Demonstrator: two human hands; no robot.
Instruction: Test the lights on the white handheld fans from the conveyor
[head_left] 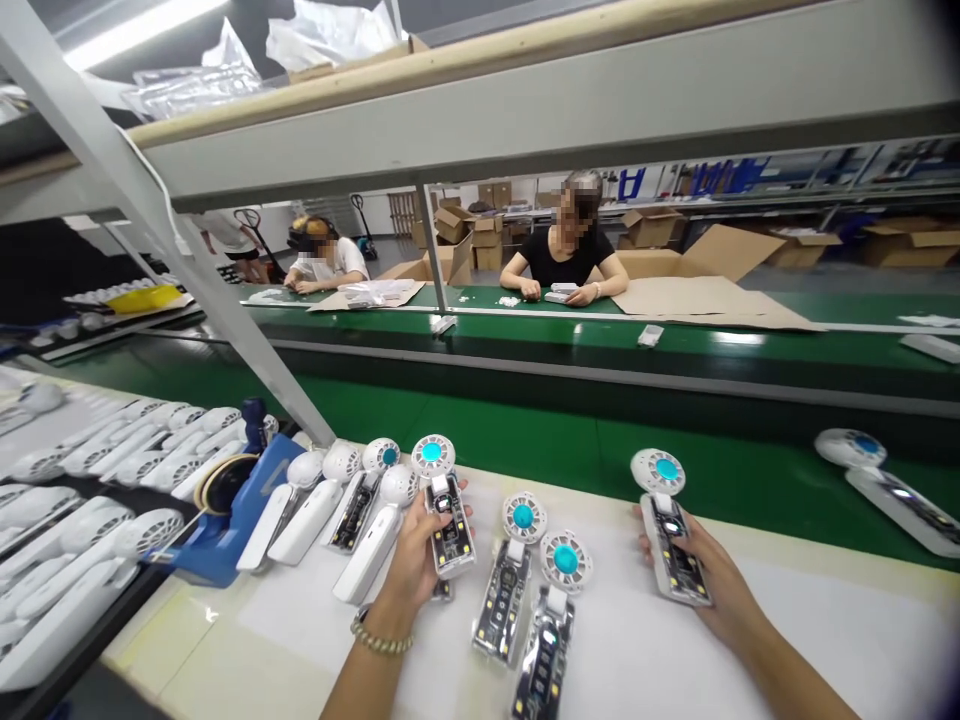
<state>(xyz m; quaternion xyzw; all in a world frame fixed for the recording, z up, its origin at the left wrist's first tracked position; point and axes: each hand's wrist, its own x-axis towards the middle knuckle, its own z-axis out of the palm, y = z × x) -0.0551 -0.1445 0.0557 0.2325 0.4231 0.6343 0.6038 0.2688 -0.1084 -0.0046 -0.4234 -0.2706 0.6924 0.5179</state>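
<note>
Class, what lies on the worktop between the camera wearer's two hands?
In the head view, two blue-centred devices lie between the left hand and right hand.

Bench [817, 620]: gap between two centre fans [504, 605] and right hand [701, 565], runs to far edge. More room right of that hand, toward right edge; also in front of white fan row [306, 520], near left edge. Left hand [412, 555] hemmed in: row one side, centre fans other. Blue tape dispenser [225, 545] blocks far-left corner; slanted post [247, 340] by far edge. Overhead shelf [525, 125] caps height beyond.
</note>
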